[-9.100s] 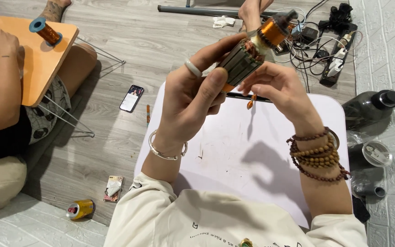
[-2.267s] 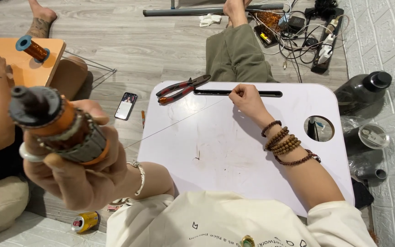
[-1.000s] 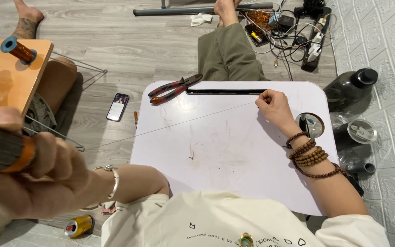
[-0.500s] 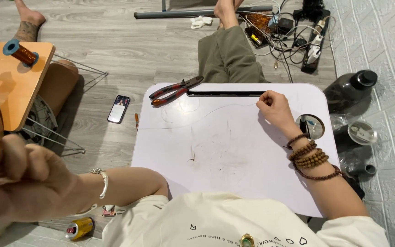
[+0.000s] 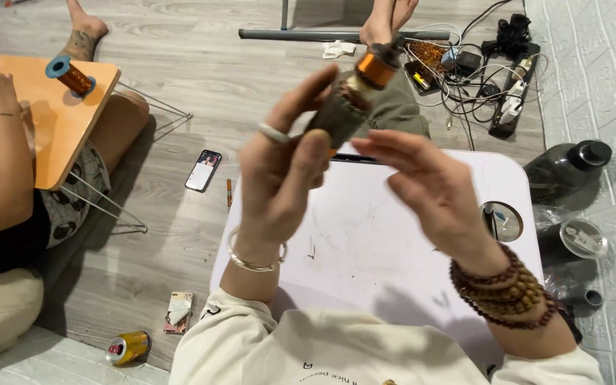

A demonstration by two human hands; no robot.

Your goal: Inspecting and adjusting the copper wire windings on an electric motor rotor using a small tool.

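Copper-wound motor rotor (image 5: 354,96): clasped in left hand (image 5: 283,178) above white surface (image 5: 365,249); right hand (image 5: 429,192) open, empty, just beside.

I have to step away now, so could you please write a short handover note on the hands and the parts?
Left hand: grips the rotor, raised above the white table.
Right hand: open, fingers spread beside the rotor, holding nothing visible.
Done: the rotor carries a copper band at its far end.
Left: the winding's state is blurred, so check it. Wire spool sits on the orange table, where another person works.
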